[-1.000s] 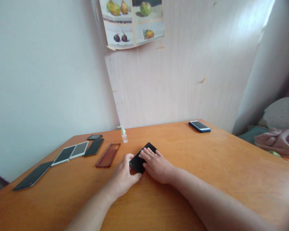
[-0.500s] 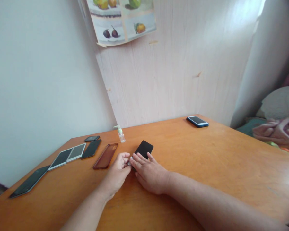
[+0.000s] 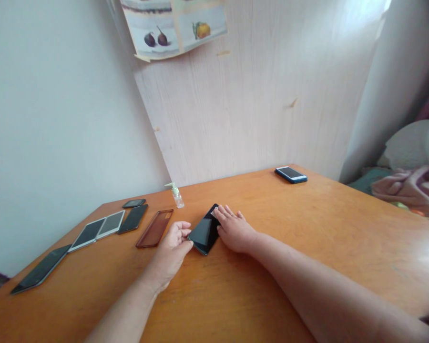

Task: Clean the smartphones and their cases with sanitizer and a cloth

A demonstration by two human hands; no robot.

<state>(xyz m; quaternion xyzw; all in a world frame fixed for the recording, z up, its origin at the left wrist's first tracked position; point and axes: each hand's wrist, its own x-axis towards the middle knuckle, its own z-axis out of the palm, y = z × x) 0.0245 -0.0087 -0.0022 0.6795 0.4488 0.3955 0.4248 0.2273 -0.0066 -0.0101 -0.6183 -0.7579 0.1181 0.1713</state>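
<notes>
A black phone (image 3: 203,231) lies face up on the orange wooden table (image 3: 307,238). My left hand (image 3: 173,240) grips the phone's near left edge between thumb and curled fingers. My right hand (image 3: 234,228) lies flat along the phone's right side, fingers stretched out to its far end. A small white piece (image 3: 215,210) shows under the fingertips; I cannot make out what it is.
A red-brown phone case (image 3: 155,228) lies left of my hands, with a small spray bottle (image 3: 175,194) behind it. Several dark and silver phones (image 3: 96,229) line the table's left edge. A blue phone (image 3: 291,174) sits at the far corner. Bedding (image 3: 407,186) lies to the right.
My right hand slid from the phone's near end to its far end. The phone turned slightly, and my left hand shifted along its near edge. The camera tilted down a little.
</notes>
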